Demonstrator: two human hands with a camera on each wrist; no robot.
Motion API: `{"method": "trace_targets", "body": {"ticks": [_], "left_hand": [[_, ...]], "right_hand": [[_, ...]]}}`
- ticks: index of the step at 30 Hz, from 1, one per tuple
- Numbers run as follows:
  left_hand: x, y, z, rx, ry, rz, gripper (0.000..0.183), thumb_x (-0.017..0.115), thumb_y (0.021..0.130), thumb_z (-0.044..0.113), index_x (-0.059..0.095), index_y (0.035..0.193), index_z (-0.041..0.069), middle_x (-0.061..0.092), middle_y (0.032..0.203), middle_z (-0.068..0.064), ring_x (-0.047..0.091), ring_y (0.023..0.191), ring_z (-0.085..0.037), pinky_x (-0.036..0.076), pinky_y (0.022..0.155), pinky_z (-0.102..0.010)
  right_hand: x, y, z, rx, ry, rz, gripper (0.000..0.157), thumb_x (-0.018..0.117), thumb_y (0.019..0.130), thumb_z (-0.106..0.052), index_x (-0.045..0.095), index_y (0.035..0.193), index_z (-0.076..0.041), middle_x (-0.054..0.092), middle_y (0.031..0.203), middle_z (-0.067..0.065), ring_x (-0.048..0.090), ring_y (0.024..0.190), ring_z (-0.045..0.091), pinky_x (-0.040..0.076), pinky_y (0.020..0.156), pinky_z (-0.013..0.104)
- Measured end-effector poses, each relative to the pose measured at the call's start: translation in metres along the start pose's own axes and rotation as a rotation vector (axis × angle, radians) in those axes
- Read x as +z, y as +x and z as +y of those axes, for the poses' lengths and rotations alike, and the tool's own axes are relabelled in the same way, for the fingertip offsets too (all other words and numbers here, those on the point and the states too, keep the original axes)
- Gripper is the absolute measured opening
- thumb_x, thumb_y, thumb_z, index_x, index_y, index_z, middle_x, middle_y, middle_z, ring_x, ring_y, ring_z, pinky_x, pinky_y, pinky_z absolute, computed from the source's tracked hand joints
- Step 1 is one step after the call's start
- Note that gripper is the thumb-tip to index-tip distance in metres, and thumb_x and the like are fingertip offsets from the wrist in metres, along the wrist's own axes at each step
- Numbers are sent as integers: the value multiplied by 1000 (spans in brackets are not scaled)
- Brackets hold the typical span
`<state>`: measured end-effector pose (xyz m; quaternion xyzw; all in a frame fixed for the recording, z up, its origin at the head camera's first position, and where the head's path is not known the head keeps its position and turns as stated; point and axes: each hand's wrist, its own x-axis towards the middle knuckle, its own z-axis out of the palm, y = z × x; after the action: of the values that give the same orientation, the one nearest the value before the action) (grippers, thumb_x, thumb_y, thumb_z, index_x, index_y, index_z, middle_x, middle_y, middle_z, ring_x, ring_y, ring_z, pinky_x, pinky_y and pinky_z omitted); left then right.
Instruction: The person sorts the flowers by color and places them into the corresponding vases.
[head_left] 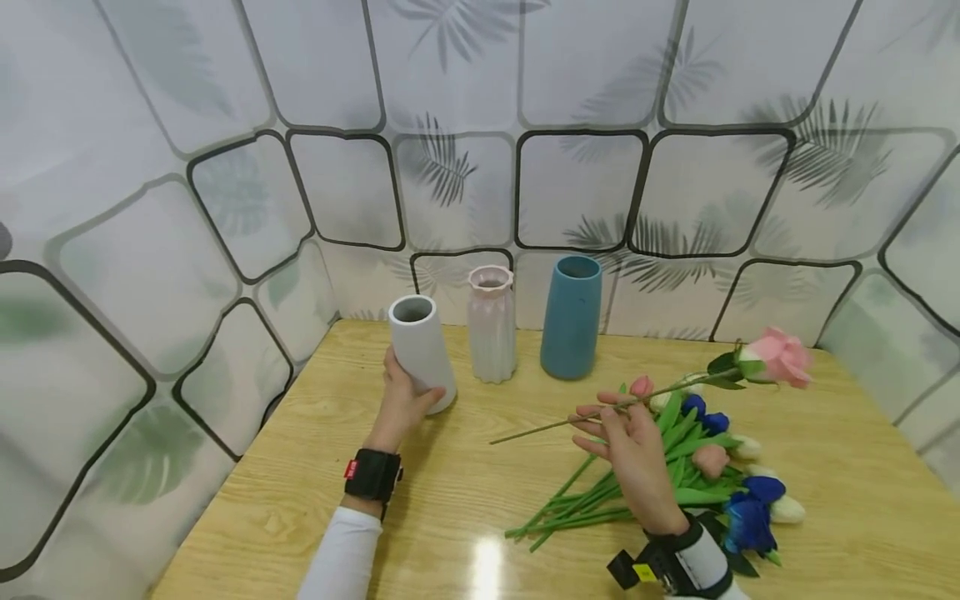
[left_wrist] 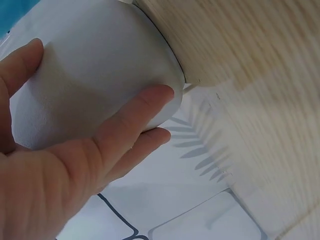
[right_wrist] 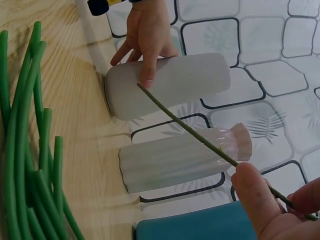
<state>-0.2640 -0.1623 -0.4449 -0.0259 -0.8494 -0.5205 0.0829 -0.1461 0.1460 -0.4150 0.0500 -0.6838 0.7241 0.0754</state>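
Observation:
My left hand (head_left: 405, 398) grips the lower part of a smooth white vase (head_left: 417, 337), fingers on one side and thumb on the other. In the left wrist view, the fingers (left_wrist: 132, 117) lie against the curved wall of the vase near its base. My right hand (head_left: 633, 446) pinches the thin stem of a pink rose (head_left: 776, 358). The bloom points to the right and the bare stem end (right_wrist: 142, 86) points left toward the white vase, apart from it in the head view. Beneath the right hand lies a pile of artificial flowers (head_left: 682, 450).
A pale pink ribbed vase (head_left: 492, 333) and a blue vase (head_left: 572, 321) stand upright at the back of the wooden table (head_left: 300, 500). Patterned curtain (head_left: 457, 192) hangs close behind them. Green stems (right_wrist: 30, 135) of the pile reach toward the table's middle.

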Motion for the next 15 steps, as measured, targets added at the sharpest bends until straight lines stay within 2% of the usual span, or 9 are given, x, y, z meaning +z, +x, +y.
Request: {"method": "trace_targets", "body": {"ticks": [6,11,15], "left_hand": [[3,1,-1,-3,-7,-15,108,77,86,7,-8,154,8,23,144,-34,33,135,-50,29,110,-63],[0,-1,-1,8,14,-9,108,77,86,8,-8,154,8,23,144,-36,35,134,-51,31,109,-63],[-2,-2,-3,24,17,0,108,77,86,8,-7,153,7,24,143,-36,35,133,-52,31,108,-64]], "right_hand": [[22,11,-4,-227,30,-5,26,43,107,-11,46,123,10,61,113,22,68,105,19,55,88,34],[43,21,-6,-380,27,23,19,49,102,1,54,114,15,63,109,27,69,102,17,55,86,33],[59,25,-6,-551,-11,40,16,49,100,8,58,110,16,62,107,31,68,105,15,56,85,31]]}}
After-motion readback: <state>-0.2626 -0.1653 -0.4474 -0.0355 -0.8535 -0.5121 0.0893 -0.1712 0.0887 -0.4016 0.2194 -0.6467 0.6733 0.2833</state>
